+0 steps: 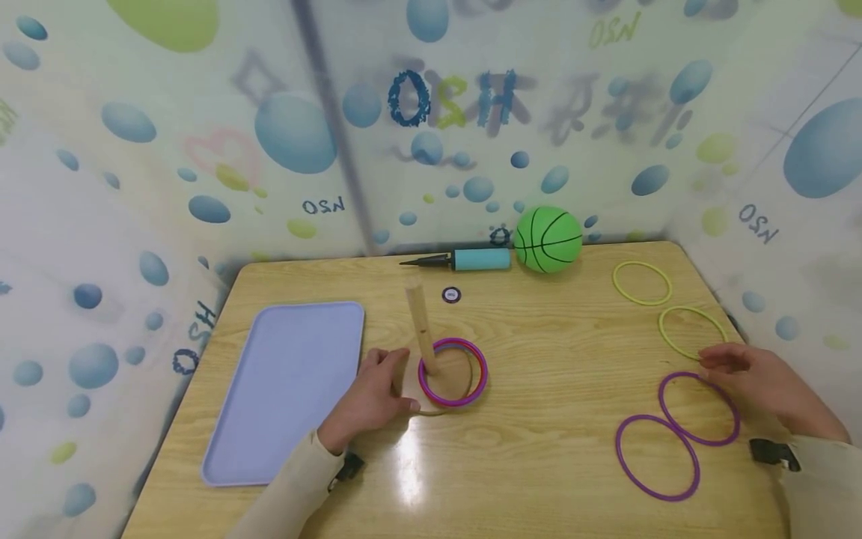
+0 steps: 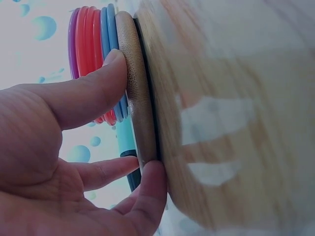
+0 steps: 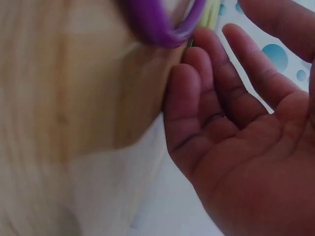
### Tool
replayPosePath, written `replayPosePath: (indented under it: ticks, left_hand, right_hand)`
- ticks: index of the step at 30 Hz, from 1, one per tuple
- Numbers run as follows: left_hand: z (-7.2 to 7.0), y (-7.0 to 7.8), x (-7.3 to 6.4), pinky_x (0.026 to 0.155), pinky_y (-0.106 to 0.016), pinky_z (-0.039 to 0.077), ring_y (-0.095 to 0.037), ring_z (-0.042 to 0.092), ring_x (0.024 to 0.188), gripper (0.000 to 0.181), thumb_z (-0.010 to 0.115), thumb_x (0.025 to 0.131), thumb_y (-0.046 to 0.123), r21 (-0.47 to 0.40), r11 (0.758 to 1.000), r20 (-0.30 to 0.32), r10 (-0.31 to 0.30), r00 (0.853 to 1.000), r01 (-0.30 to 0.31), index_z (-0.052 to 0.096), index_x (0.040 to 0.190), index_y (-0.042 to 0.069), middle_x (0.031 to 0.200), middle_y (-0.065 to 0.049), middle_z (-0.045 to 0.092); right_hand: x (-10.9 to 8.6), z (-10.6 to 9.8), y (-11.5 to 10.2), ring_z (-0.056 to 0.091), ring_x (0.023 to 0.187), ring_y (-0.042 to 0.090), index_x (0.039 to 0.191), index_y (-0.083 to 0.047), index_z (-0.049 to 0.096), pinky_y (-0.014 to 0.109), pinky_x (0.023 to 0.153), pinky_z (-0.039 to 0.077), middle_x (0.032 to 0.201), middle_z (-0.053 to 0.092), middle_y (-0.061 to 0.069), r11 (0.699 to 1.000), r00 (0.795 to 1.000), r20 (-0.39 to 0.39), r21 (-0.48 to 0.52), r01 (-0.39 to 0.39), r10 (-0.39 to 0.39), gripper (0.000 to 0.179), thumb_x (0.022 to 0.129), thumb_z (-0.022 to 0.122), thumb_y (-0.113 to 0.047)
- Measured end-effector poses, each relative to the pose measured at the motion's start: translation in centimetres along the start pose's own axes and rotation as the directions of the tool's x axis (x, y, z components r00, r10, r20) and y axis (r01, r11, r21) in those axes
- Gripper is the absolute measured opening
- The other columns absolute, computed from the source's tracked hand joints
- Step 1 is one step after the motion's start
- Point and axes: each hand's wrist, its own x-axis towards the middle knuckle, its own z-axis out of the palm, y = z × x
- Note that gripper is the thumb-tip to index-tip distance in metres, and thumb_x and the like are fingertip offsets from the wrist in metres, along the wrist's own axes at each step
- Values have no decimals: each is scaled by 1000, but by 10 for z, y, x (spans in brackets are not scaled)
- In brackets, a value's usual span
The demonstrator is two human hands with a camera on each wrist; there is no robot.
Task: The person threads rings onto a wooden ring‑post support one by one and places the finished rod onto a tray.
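A wooden peg stand (image 1: 420, 329) rises from a round wooden base (image 2: 138, 98). Stacked around the peg are purple, red and blue rings (image 1: 481, 367), whose layers show in the left wrist view (image 2: 88, 44). My left hand (image 1: 370, 397) holds the base by its edge, thumb on one side and fingers on the other. On the right, my right hand (image 1: 761, 378) hovers with loosely bent fingers, holding nothing, between a yellow ring (image 1: 663, 329) and a purple ring (image 1: 737, 419). In the right wrist view a purple ring (image 3: 157, 29) appears just beyond the fingertips.
A second purple ring (image 1: 618, 449) lies nearer, and another yellow ring (image 1: 614, 281) farther back. Left of the stand is a pale blue tray (image 1: 289, 382). Along the back lie a hand pump (image 1: 481, 260), a green ball (image 1: 548, 239) and a small round disc (image 1: 451, 295).
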Motion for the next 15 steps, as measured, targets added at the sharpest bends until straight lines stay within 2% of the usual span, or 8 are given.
replayPosePath:
  ticks: [3, 9, 15]
  left_hand:
    - [-1, 1, 0, 104, -52, 51, -33, 55, 118, 95, 96, 76, 27, 1, 1000, -2, 0, 1000, 0, 49, 155, 4, 134, -22, 52]
    - [1, 0, 0, 103, -51, 52, -32, 56, 117, 95, 96, 77, 27, 5, 1000, -1, 3, 1000, -3, 48, 156, 4, 135, -22, 52]
    - [1, -2, 0, 103, -50, 51, -31, 55, 117, 96, 96, 77, 26, -2, 1000, -5, -3, 1000, 3, 48, 157, 5, 135, -21, 52]
  right_hand:
    - [1, 2, 2, 58, 84, -13, 132, 9, 63, 17, 70, 54, 114, 73, 24, 1000, 1000, 24, -6, 7, -7, 49, 99, 77, -24]
    - [2, 4, 2, 57, 80, -6, 127, 9, 66, 21, 68, 54, 101, 72, 8, 998, 998, 54, -59, 37, -34, 42, 95, 79, -15]
    - [2, 5, -3, 56, 77, -4, 119, 4, 72, 22, 66, 50, 94, 70, 2, 993, 994, 74, -81, 82, -76, 26, 98, 74, -10]
